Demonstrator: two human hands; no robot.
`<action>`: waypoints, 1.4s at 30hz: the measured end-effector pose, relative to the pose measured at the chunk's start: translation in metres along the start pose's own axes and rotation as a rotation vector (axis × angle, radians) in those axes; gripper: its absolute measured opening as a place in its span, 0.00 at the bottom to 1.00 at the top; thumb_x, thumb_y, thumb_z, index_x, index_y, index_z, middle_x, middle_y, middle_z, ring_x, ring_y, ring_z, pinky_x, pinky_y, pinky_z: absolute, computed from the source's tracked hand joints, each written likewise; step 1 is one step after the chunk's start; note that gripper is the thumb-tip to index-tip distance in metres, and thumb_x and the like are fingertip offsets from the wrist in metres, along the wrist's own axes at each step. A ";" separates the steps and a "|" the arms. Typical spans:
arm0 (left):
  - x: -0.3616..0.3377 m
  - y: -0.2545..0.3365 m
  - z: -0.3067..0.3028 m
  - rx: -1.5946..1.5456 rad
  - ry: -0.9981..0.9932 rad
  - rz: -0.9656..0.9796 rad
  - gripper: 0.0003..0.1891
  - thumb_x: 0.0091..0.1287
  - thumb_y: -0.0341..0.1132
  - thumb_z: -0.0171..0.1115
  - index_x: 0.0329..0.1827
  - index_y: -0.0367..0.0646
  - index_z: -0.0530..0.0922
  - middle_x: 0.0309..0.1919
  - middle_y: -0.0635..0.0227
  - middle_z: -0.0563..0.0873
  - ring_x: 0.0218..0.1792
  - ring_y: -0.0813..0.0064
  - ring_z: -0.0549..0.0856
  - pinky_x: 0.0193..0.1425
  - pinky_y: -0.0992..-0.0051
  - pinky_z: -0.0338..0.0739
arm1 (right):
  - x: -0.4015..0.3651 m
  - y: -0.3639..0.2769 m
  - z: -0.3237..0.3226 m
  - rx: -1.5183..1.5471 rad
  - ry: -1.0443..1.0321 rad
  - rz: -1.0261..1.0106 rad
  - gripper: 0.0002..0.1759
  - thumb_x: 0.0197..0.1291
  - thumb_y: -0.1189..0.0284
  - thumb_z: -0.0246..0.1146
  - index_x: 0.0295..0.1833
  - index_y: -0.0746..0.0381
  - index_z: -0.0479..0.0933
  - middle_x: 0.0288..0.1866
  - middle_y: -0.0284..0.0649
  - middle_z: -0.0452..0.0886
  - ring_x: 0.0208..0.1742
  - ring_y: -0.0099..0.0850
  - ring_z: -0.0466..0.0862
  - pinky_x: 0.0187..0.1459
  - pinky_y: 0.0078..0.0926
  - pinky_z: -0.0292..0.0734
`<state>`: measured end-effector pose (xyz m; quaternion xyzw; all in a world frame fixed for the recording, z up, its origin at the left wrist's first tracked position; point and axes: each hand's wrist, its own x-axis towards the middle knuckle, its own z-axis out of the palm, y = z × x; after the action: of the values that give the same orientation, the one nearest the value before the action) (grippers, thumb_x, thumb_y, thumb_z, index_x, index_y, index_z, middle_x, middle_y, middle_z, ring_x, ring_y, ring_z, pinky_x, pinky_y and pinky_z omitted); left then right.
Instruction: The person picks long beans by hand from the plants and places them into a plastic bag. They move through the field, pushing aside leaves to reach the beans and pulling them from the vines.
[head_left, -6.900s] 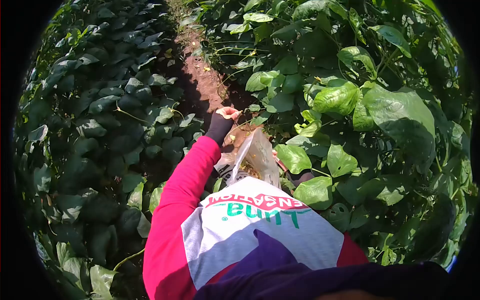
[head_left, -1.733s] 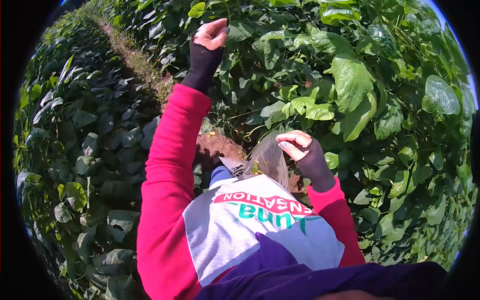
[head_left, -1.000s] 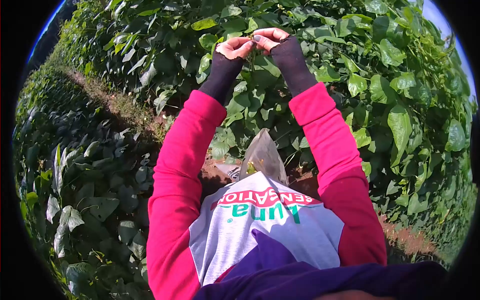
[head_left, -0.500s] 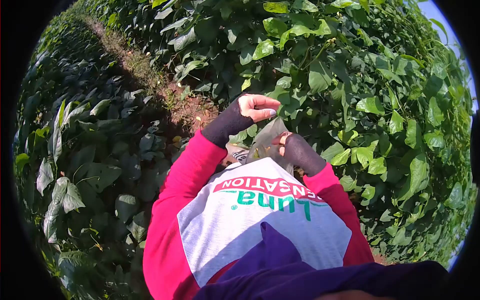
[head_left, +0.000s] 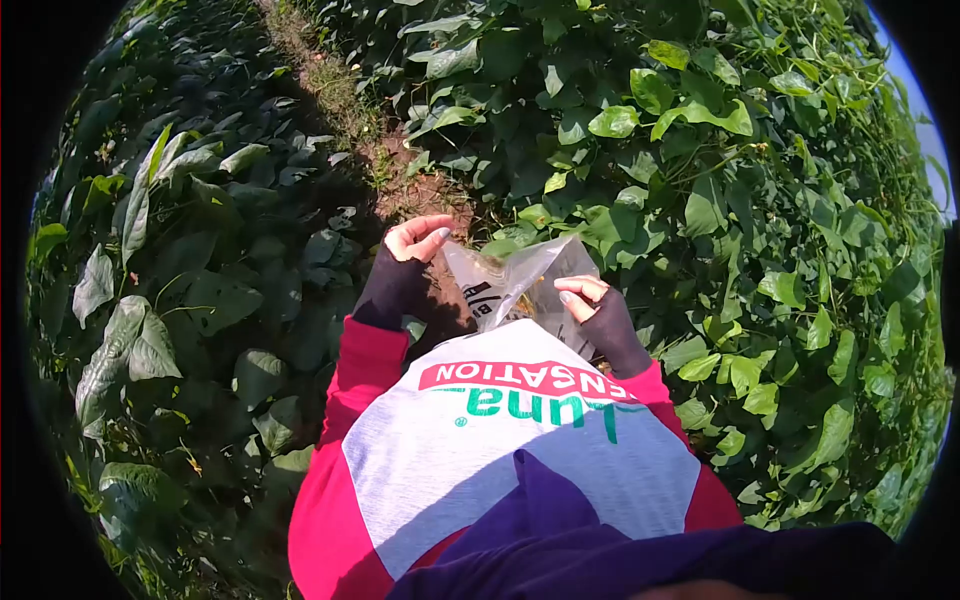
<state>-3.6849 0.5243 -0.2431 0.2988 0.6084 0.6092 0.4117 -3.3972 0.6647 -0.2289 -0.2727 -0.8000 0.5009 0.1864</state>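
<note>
a clear plastic bag (head_left: 518, 280) lies between both hands, its mouth spanning left to right. the left hand (head_left: 415, 240) bunches its fingers at the far left corner, the right hand (head_left: 592, 296) over the right side; i cannot tell whether either pinches film.

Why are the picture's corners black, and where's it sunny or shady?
Head view: black corners, probably a round wide lens; head view: left-side leaves are mostly shaded, right-side leaves more sunlit; head view: the clear bag has pale shine.
</note>
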 end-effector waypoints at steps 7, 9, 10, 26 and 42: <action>0.028 0.015 -0.024 0.033 0.234 0.155 0.16 0.69 0.34 0.61 0.55 0.34 0.80 0.40 0.73 0.86 0.36 0.88 0.79 0.40 0.85 0.73 | 0.041 0.001 0.008 0.208 0.026 -0.055 0.09 0.63 0.78 0.61 0.47 0.66 0.82 0.41 0.38 0.83 0.42 0.26 0.82 0.47 0.23 0.75; 0.042 0.019 -0.037 0.050 0.272 0.164 0.15 0.69 0.32 0.61 0.54 0.34 0.81 0.41 0.71 0.86 0.36 0.87 0.80 0.42 0.85 0.74 | 0.052 0.003 0.012 0.234 -0.017 -0.022 0.09 0.65 0.79 0.60 0.49 0.66 0.81 0.43 0.37 0.83 0.45 0.25 0.83 0.51 0.23 0.77; 0.049 0.020 -0.041 0.049 0.297 0.194 0.15 0.69 0.32 0.61 0.54 0.34 0.81 0.42 0.71 0.87 0.37 0.87 0.80 0.43 0.85 0.74 | 0.059 0.003 0.016 0.239 -0.026 -0.028 0.09 0.65 0.79 0.60 0.49 0.66 0.81 0.43 0.37 0.83 0.45 0.25 0.83 0.51 0.23 0.77; 0.303 0.007 -0.091 -0.312 0.279 0.219 0.21 0.65 0.21 0.57 0.63 0.38 0.76 0.52 0.66 0.83 0.51 0.75 0.83 0.54 0.73 0.78 | 0.207 -0.012 0.062 0.174 -0.050 -0.101 0.08 0.63 0.76 0.62 0.46 0.65 0.82 0.39 0.37 0.84 0.41 0.26 0.80 0.44 0.23 0.74; 0.388 0.036 -0.125 0.303 0.173 0.450 0.12 0.58 0.25 0.63 0.46 0.36 0.83 0.32 0.60 0.88 0.30 0.70 0.87 0.37 0.74 0.79 | 0.456 0.019 0.116 -0.727 -0.275 0.330 0.19 0.66 0.65 0.56 0.59 0.62 0.75 0.53 0.48 0.80 0.54 0.40 0.78 0.58 0.34 0.71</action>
<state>-3.9847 0.8011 -0.2704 0.4315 0.6438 0.6105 0.1633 -3.8157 0.8741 -0.2845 -0.3759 -0.8876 0.2410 -0.1132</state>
